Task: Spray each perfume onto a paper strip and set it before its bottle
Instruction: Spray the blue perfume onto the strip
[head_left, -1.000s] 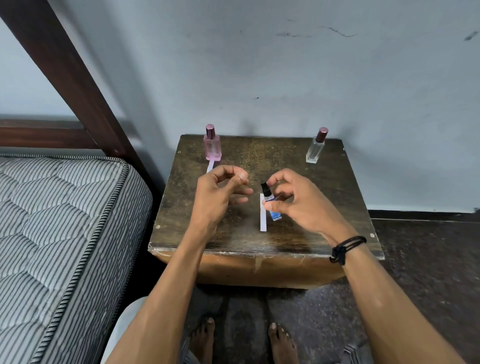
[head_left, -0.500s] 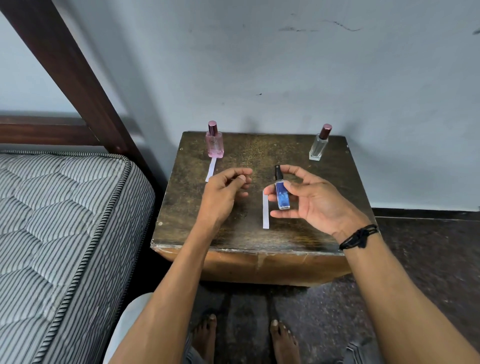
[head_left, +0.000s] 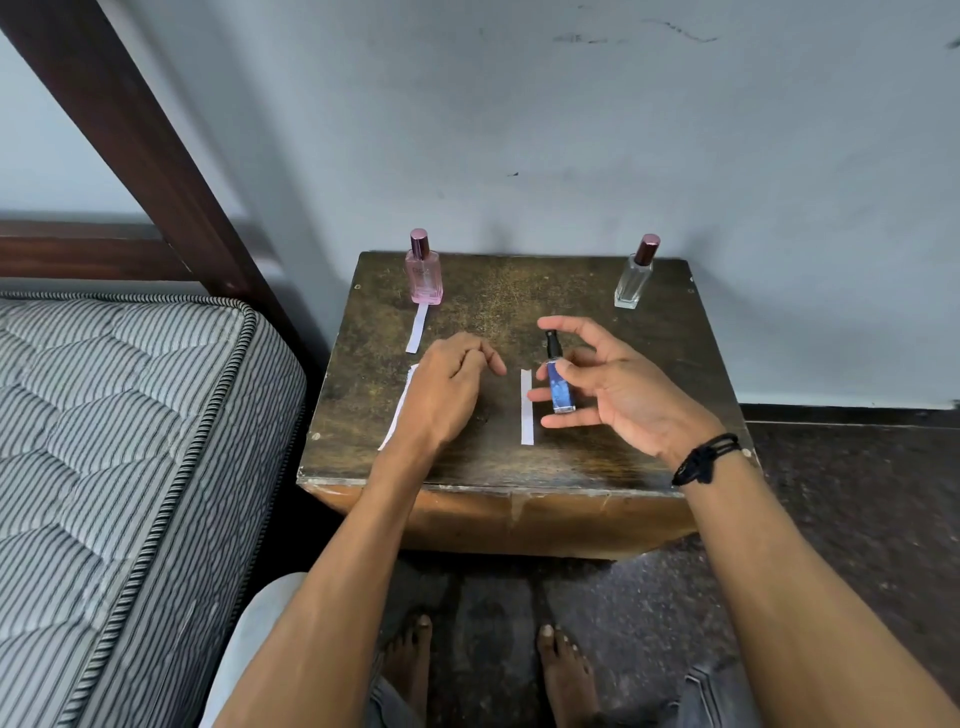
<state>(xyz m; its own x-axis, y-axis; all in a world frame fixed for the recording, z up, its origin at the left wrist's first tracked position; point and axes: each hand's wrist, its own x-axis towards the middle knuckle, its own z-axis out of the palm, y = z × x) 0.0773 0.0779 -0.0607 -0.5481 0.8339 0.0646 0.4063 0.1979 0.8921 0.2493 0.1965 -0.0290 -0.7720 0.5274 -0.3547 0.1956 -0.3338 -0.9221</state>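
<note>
Left hand (head_left: 447, 395) has dropped leftward, now loosely curled, empty, over a white paper strip (head_left: 397, 410) at frame centre-left. Right hand (head_left: 613, 387) pinches the small blue glass spray bottle (head_left: 560, 382) upright, just right of the centre white strip (head_left: 527, 408) on the dark wooden table (head_left: 519, 291).

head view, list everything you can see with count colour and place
pink glass perfume bottle: 1, pink, back left of table
clear glass perfume bottle: 1, clear with dark red cap, back right
small blue spray bottle: 1, blue with black nozzle, held upright in right hand
white paper strips: 3, white; one before the pink bottle, one mid-table, one under the left hand
dark wooden table: 1, brown, against the wall
striped mattress: 1, grey and white, left
wooden bed frame: 1, dark brown, upper left
left hand: over table, fingers curled
right hand: holds blue bottle
black wristband: 1, right wrist
bare feet: 2, on floor
</note>
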